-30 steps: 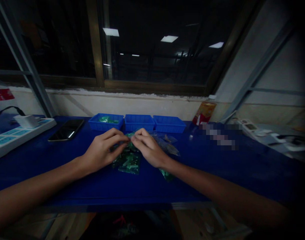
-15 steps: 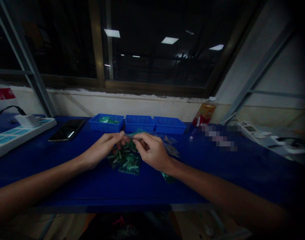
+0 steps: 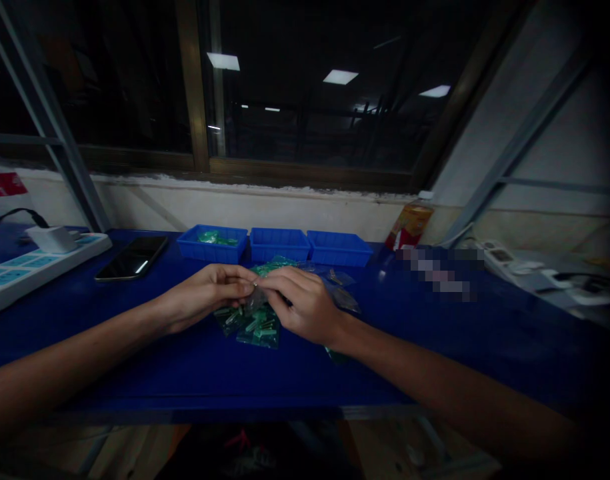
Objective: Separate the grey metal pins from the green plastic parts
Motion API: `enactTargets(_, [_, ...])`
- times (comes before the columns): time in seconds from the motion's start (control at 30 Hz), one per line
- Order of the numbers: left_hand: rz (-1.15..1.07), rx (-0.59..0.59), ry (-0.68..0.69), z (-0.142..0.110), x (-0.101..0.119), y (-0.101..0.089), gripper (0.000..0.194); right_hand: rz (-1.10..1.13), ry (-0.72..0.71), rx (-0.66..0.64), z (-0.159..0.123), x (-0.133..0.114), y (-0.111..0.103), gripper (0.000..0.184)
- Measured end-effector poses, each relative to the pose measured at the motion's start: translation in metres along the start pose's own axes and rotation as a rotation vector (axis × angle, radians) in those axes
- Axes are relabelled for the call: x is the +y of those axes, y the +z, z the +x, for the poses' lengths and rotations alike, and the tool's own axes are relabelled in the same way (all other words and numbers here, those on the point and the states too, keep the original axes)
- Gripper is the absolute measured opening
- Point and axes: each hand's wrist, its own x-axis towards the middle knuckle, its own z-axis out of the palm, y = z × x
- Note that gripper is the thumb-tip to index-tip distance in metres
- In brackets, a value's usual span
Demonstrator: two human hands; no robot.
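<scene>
My left hand (image 3: 212, 293) and my right hand (image 3: 305, 300) meet over the middle of the table, fingertips almost touching. Between them hangs a small clear plastic bag (image 3: 256, 301), its top edge pinched in the fingers of both hands. A tiny shiny spot shows at the fingertips; what it is I cannot make out. Below and behind the hands lie several small bags of green plastic pieces and screws (image 3: 259, 330). To the right of my right hand are clear bags with small brownish parts (image 3: 342, 290), partly covered by that hand.
Three blue bins stand along the back: a left bin (image 3: 187, 250) with green bags inside, a middle bin (image 3: 279, 250) and a right bin (image 3: 339, 252). A phone (image 3: 132, 259) and a power strip (image 3: 45, 263) lie left. A drink bottle (image 3: 409, 227) stands back right.
My left fingers have closed in from a looser, spread pose to a pinch beside the right fingertips. The clear bag now hangs lower between the hands.
</scene>
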Motion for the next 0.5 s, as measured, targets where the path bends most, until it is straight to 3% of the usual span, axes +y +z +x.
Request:
enactTargets(0.13, [0.13, 0.076, 0.115, 0.002, 0.001, -0.003, 0.015, 0.064, 0.018, 0.003, 0.003, -0.003, -0.004, 0.025])
enactTargets(0.27, [0.462, 0.254, 0.422, 0.001, 0.0, -0.005, 0.011, 0.218, 0.276, -0.059, 0.011, -0.008, -0.009, 0.02])
enactTargets(0.33, [0.702, 0.311, 0.594, -0.002, -0.001, -0.004, 0.007, 0.358, 0.428, -0.125, 0.014, -0.01, -0.009, 0.027])
enactTargets(0.43, [0.996, 0.276, 0.808, -0.007, -0.004, -0.001, 0.014, 0.594, 0.617, -0.138, 0.016, -0.009, -0.005, 0.037])
enactTargets(0.5, [1.075, 0.236, 0.855, -0.008, -0.008, 0.001, 0.02, 0.714, 0.704, -0.088, 0.016, -0.007, 0.0, 0.028])
